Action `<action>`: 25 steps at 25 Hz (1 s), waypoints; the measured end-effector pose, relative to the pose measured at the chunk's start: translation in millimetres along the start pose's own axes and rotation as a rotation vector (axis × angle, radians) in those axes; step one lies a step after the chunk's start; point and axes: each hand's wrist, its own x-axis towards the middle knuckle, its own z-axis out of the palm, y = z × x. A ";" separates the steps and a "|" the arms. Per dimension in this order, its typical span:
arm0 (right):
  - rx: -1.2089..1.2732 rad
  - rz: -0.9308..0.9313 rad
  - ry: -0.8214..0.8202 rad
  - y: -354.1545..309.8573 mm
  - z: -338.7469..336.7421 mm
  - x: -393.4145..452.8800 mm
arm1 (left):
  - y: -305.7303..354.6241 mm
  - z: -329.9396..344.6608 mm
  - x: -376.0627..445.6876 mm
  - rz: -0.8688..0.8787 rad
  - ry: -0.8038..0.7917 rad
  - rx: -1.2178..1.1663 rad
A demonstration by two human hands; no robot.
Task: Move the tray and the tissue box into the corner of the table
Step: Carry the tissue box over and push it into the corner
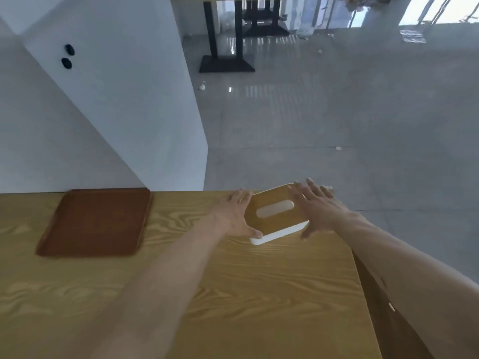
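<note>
The tissue box (274,218), a white base under a wooden lid with an oval slot, sits turned at an angle near the table's far right corner. My left hand (233,213) lies against its left end, thumb at the near left corner. On the right end, my right hand (318,206) hovers with fingers spread and covers the far right corner; its thumb is clear of the box. The brown tray (96,221) lies flat at the far left of the table, its back edge at the white wall, well apart from both hands.
The wooden table (233,294) ends just behind the box and a little to its right. A white wall and pillar (116,112) stand behind the tray. Beyond is grey tiled floor (337,112) with another table's black legs (225,47).
</note>
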 end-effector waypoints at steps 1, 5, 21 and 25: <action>-0.022 -0.020 -0.018 3.9 1.8 10.8 | 5.5 3.1 8.1 -0.001 0.002 0.025; -0.085 -0.097 -0.061 12.8 11.3 39.8 | 17.8 14.4 28.4 -0.032 -0.024 0.081; -0.012 -0.203 0.108 -36.9 24.1 -35.7 | 23.8 44.3 -50.1 0.001 0.011 0.015; 0.010 -0.287 0.153 -77.1 17.8 -57.0 | -8.6 54.0 -104.0 -0.024 0.041 -0.074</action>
